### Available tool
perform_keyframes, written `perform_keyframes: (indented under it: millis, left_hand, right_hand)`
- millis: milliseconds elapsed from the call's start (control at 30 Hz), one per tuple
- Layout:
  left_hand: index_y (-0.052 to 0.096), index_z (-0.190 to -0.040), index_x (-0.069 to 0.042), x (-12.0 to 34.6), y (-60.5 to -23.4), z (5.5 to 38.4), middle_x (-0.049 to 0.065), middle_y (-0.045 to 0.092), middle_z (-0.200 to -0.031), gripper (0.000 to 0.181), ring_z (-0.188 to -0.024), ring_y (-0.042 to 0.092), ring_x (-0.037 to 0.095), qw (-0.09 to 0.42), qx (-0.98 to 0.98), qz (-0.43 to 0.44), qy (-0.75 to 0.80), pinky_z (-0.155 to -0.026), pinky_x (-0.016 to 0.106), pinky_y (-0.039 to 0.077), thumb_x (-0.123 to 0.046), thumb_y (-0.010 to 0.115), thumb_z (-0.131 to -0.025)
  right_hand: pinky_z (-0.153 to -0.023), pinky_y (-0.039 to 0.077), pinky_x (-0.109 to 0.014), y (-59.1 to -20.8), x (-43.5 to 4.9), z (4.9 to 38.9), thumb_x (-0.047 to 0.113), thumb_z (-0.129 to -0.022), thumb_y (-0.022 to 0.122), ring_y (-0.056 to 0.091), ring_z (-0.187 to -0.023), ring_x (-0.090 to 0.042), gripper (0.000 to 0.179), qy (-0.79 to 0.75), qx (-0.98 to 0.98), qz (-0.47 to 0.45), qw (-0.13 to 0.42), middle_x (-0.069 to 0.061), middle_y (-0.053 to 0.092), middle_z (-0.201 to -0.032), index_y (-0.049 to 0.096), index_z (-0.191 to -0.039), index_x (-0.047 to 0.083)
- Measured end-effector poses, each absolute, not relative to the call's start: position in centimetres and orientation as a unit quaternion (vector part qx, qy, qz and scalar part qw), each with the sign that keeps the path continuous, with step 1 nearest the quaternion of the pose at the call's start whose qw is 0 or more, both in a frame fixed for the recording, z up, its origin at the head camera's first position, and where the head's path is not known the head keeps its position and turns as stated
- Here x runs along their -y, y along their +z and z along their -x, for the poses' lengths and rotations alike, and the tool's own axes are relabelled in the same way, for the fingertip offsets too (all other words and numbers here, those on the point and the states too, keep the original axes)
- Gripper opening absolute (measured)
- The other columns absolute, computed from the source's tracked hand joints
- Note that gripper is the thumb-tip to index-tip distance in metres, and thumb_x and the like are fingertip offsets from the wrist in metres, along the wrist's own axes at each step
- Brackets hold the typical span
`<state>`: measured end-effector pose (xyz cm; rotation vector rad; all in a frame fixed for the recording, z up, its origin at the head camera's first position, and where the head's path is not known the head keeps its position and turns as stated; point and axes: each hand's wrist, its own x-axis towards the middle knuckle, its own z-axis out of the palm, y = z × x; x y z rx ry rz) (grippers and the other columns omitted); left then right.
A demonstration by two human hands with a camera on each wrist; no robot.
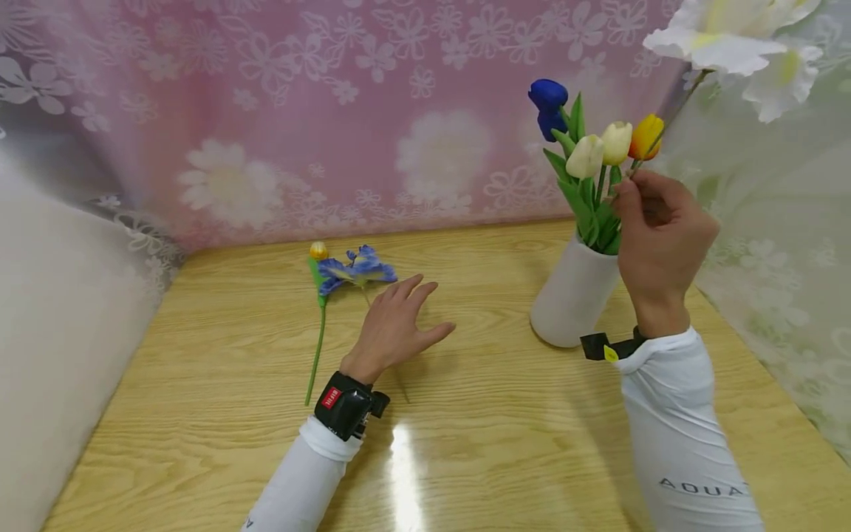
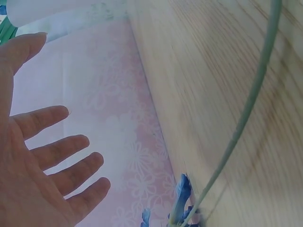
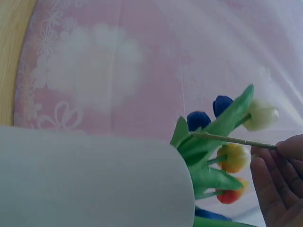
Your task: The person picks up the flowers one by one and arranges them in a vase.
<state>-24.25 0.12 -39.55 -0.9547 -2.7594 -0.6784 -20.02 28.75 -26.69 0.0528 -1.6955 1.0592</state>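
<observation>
My right hand (image 1: pixel 665 229) pinches the thin stem (image 3: pixel 236 140) of a white flower (image 1: pixel 721 37) between thumb and fingers. The bloom rises above that hand at the upper right of the head view. In the right wrist view the stem's free end overlaps the green leaves above the mouth of a white vase (image 1: pixel 572 295). Blue (image 1: pixel 549 107), cream (image 1: pixel 585 157) and yellow-orange tulips (image 1: pixel 646 137) stand in the vase. My left hand (image 1: pixel 394 329), fingers spread, holds nothing and hovers over the stem of a blue iris (image 1: pixel 359 267) lying on the table.
Left of the iris lies a yellow tulip (image 1: pixel 319 251) with a green stem. The wooden table (image 1: pixel 219 369) ends at a pink flowered curtain (image 1: pixel 332 148) behind, and pale cloth hangs along both sides. The vase stands at the table's right.
</observation>
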Motion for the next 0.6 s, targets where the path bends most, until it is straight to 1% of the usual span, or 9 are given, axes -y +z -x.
perform_keyframes:
  millis: [133, 200, 233, 367, 433, 467, 600]
  left_hand:
    - [0.050, -0.140, -0.014, -0.4, -39.6, 24.3, 0.012, 0.040, -0.145, 0.069, -0.132, 0.037, 0.030, 0.064, 0.917, 0.321, -0.229, -0.104, 0.050, 0.033, -0.057, 0.060, -0.087]
    - [0.049, -0.140, -0.014, -0.5, -39.8, 24.3, 0.011, 0.040, -0.146, 0.069, -0.132, 0.037, 0.030, 0.058, 0.917, 0.319, -0.233, -0.104, 0.051, 0.032, -0.058, 0.059, -0.087]
    - [0.049, -0.140, -0.015, -0.6, -39.8, 24.3, 0.011, 0.039, -0.146, 0.070, -0.132, 0.037, 0.030, 0.054, 0.917, 0.318, -0.234, -0.104, 0.051, 0.032, -0.058, 0.059, -0.087]
    - [0.048, -0.141, -0.015, -0.8, -40.0, 24.2, 0.011, 0.039, -0.147, 0.070, -0.133, 0.036, 0.030, 0.040, 0.919, 0.314, -0.235, -0.105, 0.051, 0.031, -0.059, 0.058, -0.087]
    - [0.049, -0.141, -0.015, -0.8, -40.1, 24.2, 0.011, 0.039, -0.147, 0.070, -0.132, 0.037, 0.030, 0.040, 0.919, 0.315, -0.233, -0.105, 0.051, 0.032, -0.058, 0.058, -0.087]
    - [0.049, -0.141, -0.015, -0.8, -40.1, 24.2, 0.011, 0.039, -0.147, 0.070, -0.132, 0.037, 0.030, 0.041, 0.920, 0.315, -0.230, -0.105, 0.051, 0.032, -0.059, 0.058, -0.087]
    - [0.049, -0.141, -0.014, -0.9, -40.1, 24.4, 0.011, 0.039, -0.146, 0.070, -0.132, 0.037, 0.029, 0.048, 0.920, 0.319, -0.224, -0.105, 0.050, 0.032, -0.058, 0.059, -0.087]
  right_hand:
    - [-0.065, 0.051, -0.015, -26.7, -29.6, 20.1, 0.010, -0.088, 0.070, 0.065, -0.068, -0.007, 0.010, 0.453, 0.693, -0.007, 0.562, -0.005, 0.070, -0.081, 0.074, -0.090, 0.001]
    - [-0.064, 0.051, -0.014, -26.6, -29.9, 20.0, 0.010, -0.088, 0.069, 0.065, -0.069, -0.006, 0.009, 0.445, 0.695, 0.007, 0.565, -0.004, 0.070, -0.082, 0.074, -0.090, 0.004]
    - [-0.065, 0.051, -0.013, -26.6, -30.0, 20.0, 0.011, -0.088, 0.069, 0.065, -0.069, -0.005, 0.007, 0.440, 0.697, 0.015, 0.566, -0.003, 0.070, -0.083, 0.075, -0.090, 0.007]
    - [-0.065, 0.050, -0.012, -26.8, -30.6, 19.7, 0.012, -0.088, 0.070, 0.064, -0.069, -0.003, 0.007, 0.434, 0.699, 0.039, 0.566, 0.000, 0.070, -0.083, 0.075, -0.090, 0.007]
    - [-0.065, 0.049, -0.012, -27.0, -30.8, 19.6, 0.013, -0.087, 0.071, 0.064, -0.068, -0.003, 0.009, 0.432, 0.701, 0.042, 0.566, -0.002, 0.070, -0.082, 0.075, -0.090, 0.006]
    - [-0.065, 0.049, -0.012, -27.1, -31.0, 19.6, 0.013, -0.087, 0.071, 0.063, -0.067, -0.003, 0.012, 0.430, 0.704, 0.045, 0.563, -0.003, 0.070, -0.082, 0.075, -0.090, 0.003]
    - [-0.066, 0.048, -0.012, -27.7, -31.2, 19.5, 0.016, -0.088, 0.070, 0.061, -0.066, 0.001, 0.017, 0.413, 0.739, 0.076, 0.527, 0.001, 0.070, -0.079, 0.075, -0.094, 0.000]
